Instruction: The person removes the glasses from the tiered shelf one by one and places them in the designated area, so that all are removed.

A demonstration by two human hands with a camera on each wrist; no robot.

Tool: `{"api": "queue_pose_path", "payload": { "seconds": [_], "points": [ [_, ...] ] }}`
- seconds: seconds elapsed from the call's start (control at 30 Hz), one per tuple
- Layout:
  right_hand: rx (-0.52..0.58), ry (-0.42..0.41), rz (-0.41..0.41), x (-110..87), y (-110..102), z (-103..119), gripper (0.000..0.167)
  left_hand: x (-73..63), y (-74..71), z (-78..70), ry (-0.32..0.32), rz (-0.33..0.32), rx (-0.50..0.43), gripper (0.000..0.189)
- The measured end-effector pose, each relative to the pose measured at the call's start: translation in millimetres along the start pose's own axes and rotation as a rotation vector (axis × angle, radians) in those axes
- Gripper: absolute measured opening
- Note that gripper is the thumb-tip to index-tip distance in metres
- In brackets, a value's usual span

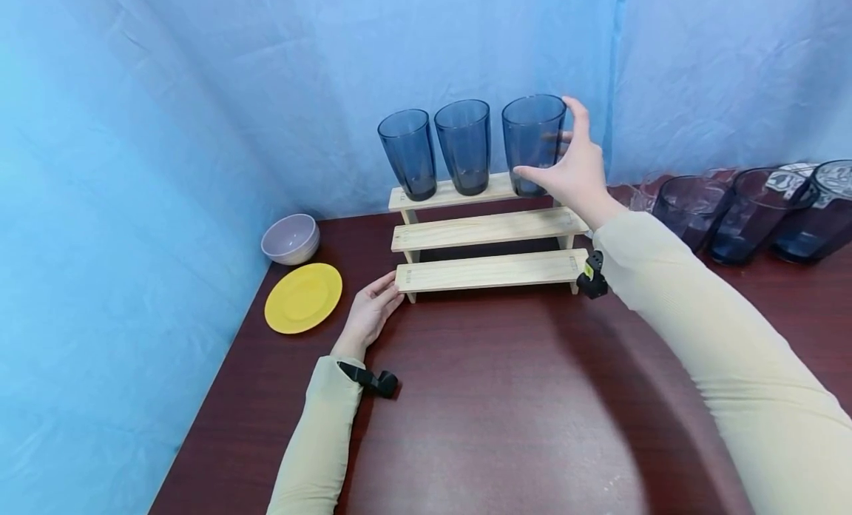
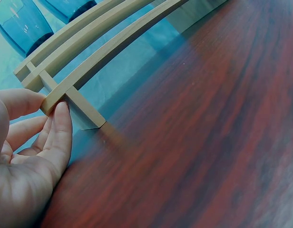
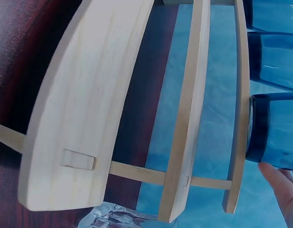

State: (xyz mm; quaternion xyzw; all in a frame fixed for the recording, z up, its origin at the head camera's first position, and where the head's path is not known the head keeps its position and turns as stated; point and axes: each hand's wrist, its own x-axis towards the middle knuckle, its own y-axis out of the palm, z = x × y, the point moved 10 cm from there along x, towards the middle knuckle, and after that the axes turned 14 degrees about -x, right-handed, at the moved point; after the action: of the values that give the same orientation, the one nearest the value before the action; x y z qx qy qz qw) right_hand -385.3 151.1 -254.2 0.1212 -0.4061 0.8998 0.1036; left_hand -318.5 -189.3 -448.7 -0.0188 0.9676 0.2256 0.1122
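A three-tier wooden rack [image 1: 492, 272] stands on the dark table with blue glasses on its top shelf. My right hand [image 1: 577, 167] grips the rightmost blue glass [image 1: 532, 141], thumb in front and fingers round its right side; its base is at the top shelf. Left of it stand the middle glass [image 1: 464, 149] and the left glass [image 1: 411, 156]. My left hand [image 1: 373, 311] pinches the left end of the lowest shelf; in the left wrist view its thumb and forefinger hold that shelf end [image 2: 56, 99]. The right wrist view shows only a fingertip [image 3: 275, 178] by the glass base.
A yellow plate [image 1: 303, 299] and a lilac bowl [image 1: 291, 239] are at the left of the table. Several dark glasses [image 1: 742, 226] and some clear glassware [image 1: 648, 189] stand at the right, close to my right forearm. A blue curtain [image 1: 299, 78] hangs behind the rack.
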Motion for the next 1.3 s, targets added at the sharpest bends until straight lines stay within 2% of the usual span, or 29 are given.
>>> {"api": "queue_pose_path", "payload": {
  "seconds": [0.6, 0.9, 1.1, 1.3],
  "points": [
    [0.037, -0.026, -0.050, -14.5, -18, -5, 0.103, 1.6, 0.9, -1.4, 0.004, -0.010, 0.016, 0.046],
    [0.042, -0.059, -0.088, -21.1, -39, 4, 0.104, 2.3, 2.6, -3.0, 0.005, -0.009, 0.006, 0.045],
    [0.057, -0.123, -0.099, -34.5, -52, 8, 0.102, 2.5, 2.2, -1.6, 0.001, -0.010, 0.009, 0.046],
    [0.081, -0.142, -0.109, -51.7, -62, -4, 0.101, 2.0, 0.6, -1.2, -0.001, -0.005, 0.017, 0.046]
  ]
}}
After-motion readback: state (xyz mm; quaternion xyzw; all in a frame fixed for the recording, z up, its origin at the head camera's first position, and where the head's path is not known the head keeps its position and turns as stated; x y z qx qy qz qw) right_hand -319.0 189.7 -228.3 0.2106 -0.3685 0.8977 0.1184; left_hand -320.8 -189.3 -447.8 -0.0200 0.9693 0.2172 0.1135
